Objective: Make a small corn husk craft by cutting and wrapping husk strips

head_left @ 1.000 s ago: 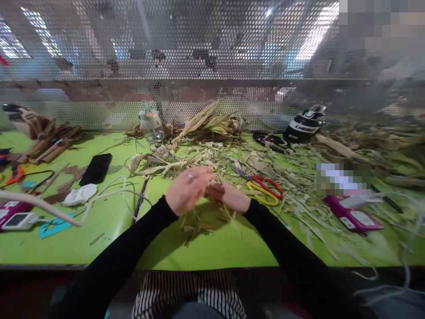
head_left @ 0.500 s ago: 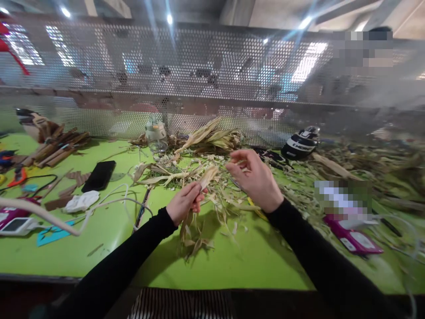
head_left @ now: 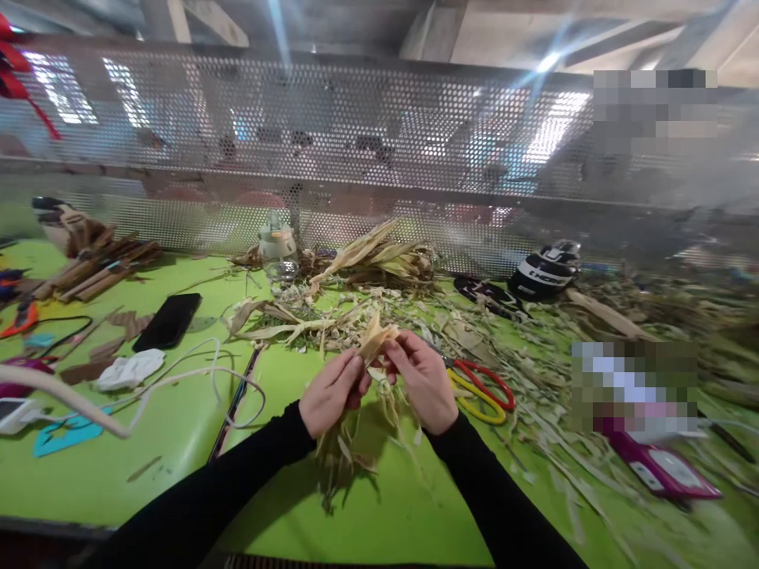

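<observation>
The right hand (head_left: 428, 385) has returned to the husk (head_left: 375, 338), left of the scissors (head_left: 496, 379); its fingers and the left hand's (head_left: 332, 393) pinch it. Loose strands (head_left: 339, 460) hang, seemingly part-worked; longer husks (head_left: 385, 257) lie untouched beyond.

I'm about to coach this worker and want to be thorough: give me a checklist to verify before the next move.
1. Left hand gripping the dry husk: ok, fingers closed around it.
2. Right hand on the husk: ok, thumb and fingers at its upper end.
3. Loose strips gathered in: not ok, they dangle below the hands.
4. Scissors blades shut: cannot tell, the right hand hides most of them.
5. Scraps swept aside: not ok, they lie strewn just beyond the hands.
6. Phone apart from the hands: ok, it lies off to the left.
</observation>
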A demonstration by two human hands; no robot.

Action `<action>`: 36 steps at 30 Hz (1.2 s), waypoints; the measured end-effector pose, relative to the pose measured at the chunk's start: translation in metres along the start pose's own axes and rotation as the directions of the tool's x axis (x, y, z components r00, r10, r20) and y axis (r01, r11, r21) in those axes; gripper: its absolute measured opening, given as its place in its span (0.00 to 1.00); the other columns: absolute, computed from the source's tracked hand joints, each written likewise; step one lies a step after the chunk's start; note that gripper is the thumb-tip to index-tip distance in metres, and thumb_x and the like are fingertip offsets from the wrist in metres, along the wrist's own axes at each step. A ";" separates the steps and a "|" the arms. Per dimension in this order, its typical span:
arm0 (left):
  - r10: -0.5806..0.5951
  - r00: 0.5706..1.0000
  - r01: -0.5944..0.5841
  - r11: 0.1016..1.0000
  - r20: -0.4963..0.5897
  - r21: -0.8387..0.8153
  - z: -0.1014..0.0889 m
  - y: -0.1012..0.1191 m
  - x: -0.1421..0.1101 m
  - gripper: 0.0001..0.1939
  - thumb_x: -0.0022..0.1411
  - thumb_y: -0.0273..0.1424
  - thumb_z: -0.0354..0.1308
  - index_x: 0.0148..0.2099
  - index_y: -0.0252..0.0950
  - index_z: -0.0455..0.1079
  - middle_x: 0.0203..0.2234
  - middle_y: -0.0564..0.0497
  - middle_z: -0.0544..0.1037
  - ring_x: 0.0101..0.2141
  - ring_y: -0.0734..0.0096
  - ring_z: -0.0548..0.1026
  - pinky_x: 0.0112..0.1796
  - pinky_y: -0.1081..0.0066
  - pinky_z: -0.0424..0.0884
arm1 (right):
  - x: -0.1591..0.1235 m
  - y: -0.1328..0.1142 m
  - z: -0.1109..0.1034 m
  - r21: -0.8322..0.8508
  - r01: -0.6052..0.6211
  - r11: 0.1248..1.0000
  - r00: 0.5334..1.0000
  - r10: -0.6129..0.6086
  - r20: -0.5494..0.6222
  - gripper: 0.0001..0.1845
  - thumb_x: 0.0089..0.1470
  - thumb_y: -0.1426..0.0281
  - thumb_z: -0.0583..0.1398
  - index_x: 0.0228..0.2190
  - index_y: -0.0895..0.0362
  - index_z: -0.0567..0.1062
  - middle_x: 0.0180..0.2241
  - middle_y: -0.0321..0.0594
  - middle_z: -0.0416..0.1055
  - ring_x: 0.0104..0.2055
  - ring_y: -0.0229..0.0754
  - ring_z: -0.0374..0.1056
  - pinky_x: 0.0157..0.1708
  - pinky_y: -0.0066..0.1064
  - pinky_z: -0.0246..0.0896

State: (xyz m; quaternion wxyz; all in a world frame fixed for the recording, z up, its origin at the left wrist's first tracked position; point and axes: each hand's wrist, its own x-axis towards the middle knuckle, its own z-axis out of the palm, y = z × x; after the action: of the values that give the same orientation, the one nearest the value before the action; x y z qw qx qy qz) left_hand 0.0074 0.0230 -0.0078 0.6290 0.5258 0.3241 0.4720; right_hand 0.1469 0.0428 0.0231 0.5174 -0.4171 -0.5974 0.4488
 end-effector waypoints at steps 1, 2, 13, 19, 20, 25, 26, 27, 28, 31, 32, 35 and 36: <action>-0.005 1.000 0.005 1.000 0.022 0.012 0.001 0.000 -0.001 0.16 0.63 0.45 0.45 0.35 0.36 0.58 0.21 0.58 0.61 0.17 0.83 0.55 0.18 0.78 0.52 | 0.000 0.001 -0.001 0.037 -0.004 0.999 1.000 0.004 -0.017 0.16 0.49 0.57 0.61 0.30 0.57 0.69 0.22 0.32 0.65 0.19 0.31 0.57 0.17 0.23 0.53; -0.005 0.999 0.003 1.000 0.040 0.031 0.001 0.000 -0.001 0.16 0.64 0.45 0.44 0.36 0.36 0.58 0.22 0.58 0.61 0.17 0.83 0.55 0.18 0.78 0.52 | 0.000 0.003 -0.002 0.071 -0.003 0.997 0.999 0.006 -0.035 0.16 0.48 0.57 0.62 0.29 0.57 0.69 0.22 0.32 0.65 0.18 0.30 0.56 0.16 0.23 0.51; 0.094 0.995 -0.097 0.936 0.027 0.339 0.000 -0.008 -0.002 0.17 0.67 0.42 0.38 0.40 0.35 0.60 0.21 0.58 0.60 0.19 0.80 0.56 0.21 0.76 0.54 | -0.003 0.008 -0.001 0.034 0.142 0.989 0.983 -0.137 -0.122 0.10 0.51 0.63 0.61 0.31 0.55 0.67 0.25 0.30 0.63 0.18 0.28 0.54 0.16 0.22 0.51; 0.109 0.993 -0.117 0.899 0.043 0.422 0.001 -0.007 -0.004 0.18 0.68 0.41 0.36 0.41 0.36 0.61 0.21 0.57 0.59 0.20 0.79 0.56 0.22 0.75 0.55 | -0.002 0.008 -0.002 0.038 0.172 0.984 0.974 -0.164 -0.155 0.10 0.51 0.63 0.61 0.32 0.55 0.68 0.24 0.30 0.62 0.17 0.28 0.54 0.16 0.22 0.50; 0.113 0.992 -0.123 0.891 0.049 0.438 0.001 -0.008 -0.004 0.17 0.67 0.41 0.36 0.41 0.36 0.61 0.22 0.57 0.60 0.20 0.79 0.57 0.23 0.75 0.56 | -0.002 0.007 -0.002 0.043 0.176 0.983 0.971 -0.166 -0.174 0.10 0.51 0.62 0.61 0.32 0.55 0.68 0.24 0.30 0.63 0.17 0.28 0.53 0.15 0.22 0.50; 0.131 0.991 -0.126 0.899 0.016 0.419 0.002 -0.014 -0.004 0.17 0.67 0.42 0.38 0.37 0.36 0.60 0.20 0.57 0.59 0.20 0.79 0.57 0.22 0.76 0.55 | -0.003 0.001 -0.002 0.041 0.130 0.991 0.980 -0.122 -0.155 0.12 0.53 0.59 0.59 0.31 0.56 0.68 0.22 0.29 0.61 0.17 0.28 0.54 0.15 0.22 0.51; 0.131 0.991 -0.120 0.911 -0.001 0.395 0.003 -0.015 -0.004 0.17 0.67 0.43 0.38 0.37 0.36 0.60 0.20 0.58 0.59 0.20 0.79 0.57 0.22 0.76 0.55 | -0.004 0.000 -0.002 0.050 0.123 0.991 0.984 -0.116 -0.137 0.13 0.54 0.58 0.57 0.32 0.55 0.68 0.21 0.30 0.60 0.18 0.29 0.55 0.16 0.22 0.52; 0.129 0.992 -0.114 0.920 -0.014 0.374 0.003 -0.015 -0.005 0.17 0.67 0.43 0.38 0.37 0.37 0.60 0.20 0.58 0.59 0.20 0.79 0.57 0.21 0.76 0.55 | -0.004 0.000 -0.002 0.065 0.121 0.991 0.985 -0.112 -0.128 0.13 0.55 0.57 0.56 0.33 0.55 0.69 0.22 0.30 0.61 0.18 0.30 0.56 0.17 0.23 0.53; 0.124 0.992 -0.108 0.926 -0.021 0.361 0.004 -0.015 -0.005 0.17 0.67 0.43 0.38 0.37 0.37 0.60 0.20 0.58 0.59 0.19 0.80 0.57 0.21 0.76 0.55 | -0.005 0.001 -0.002 0.085 0.125 0.988 0.985 -0.114 -0.131 0.13 0.56 0.57 0.56 0.35 0.54 0.69 0.23 0.31 0.62 0.19 0.30 0.57 0.17 0.23 0.54; 0.112 0.993 -0.095 0.933 -0.027 0.347 0.004 -0.013 -0.006 0.17 0.67 0.43 0.38 0.38 0.36 0.60 0.20 0.58 0.59 0.18 0.80 0.57 0.20 0.77 0.55 | -0.005 0.004 -0.004 0.158 0.167 0.973 0.977 -0.143 -0.156 0.17 0.56 0.54 0.54 0.38 0.53 0.69 0.29 0.34 0.65 0.21 0.31 0.59 0.17 0.24 0.55; 0.106 0.994 -0.091 0.936 -0.027 0.340 0.005 -0.013 -0.006 0.17 0.67 0.43 0.38 0.38 0.36 0.60 0.20 0.58 0.60 0.18 0.81 0.57 0.20 0.77 0.56 | -0.005 0.005 -0.005 0.172 0.188 0.967 0.976 -0.164 -0.143 0.20 0.56 0.51 0.53 0.38 0.54 0.70 0.30 0.35 0.65 0.22 0.32 0.59 0.18 0.24 0.55; 0.074 0.997 -0.064 0.959 -0.025 0.278 0.006 -0.012 -0.007 0.17 0.66 0.44 0.38 0.38 0.37 0.59 0.20 0.58 0.60 0.17 0.81 0.58 0.19 0.78 0.55 | -0.005 0.008 -0.007 0.146 0.224 0.964 0.974 -0.215 -0.071 0.24 0.51 0.49 0.57 0.41 0.54 0.70 0.31 0.36 0.65 0.23 0.33 0.59 0.19 0.25 0.56; 0.062 0.998 -0.053 0.965 -0.026 0.256 0.007 -0.012 -0.007 0.17 0.66 0.44 0.38 0.39 0.37 0.59 0.20 0.58 0.60 0.17 0.81 0.57 0.18 0.78 0.55 | -0.005 0.008 -0.007 0.111 0.216 0.970 0.976 -0.211 -0.057 0.23 0.49 0.52 0.60 0.41 0.54 0.69 0.30 0.36 0.65 0.23 0.32 0.59 0.19 0.25 0.56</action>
State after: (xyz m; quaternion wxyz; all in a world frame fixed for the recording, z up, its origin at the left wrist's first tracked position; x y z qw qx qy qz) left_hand 0.0141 0.0138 -0.0186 0.5365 0.6036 0.3773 0.4533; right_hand 0.1542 0.0409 0.0149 0.5993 -0.3295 -0.6000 0.4151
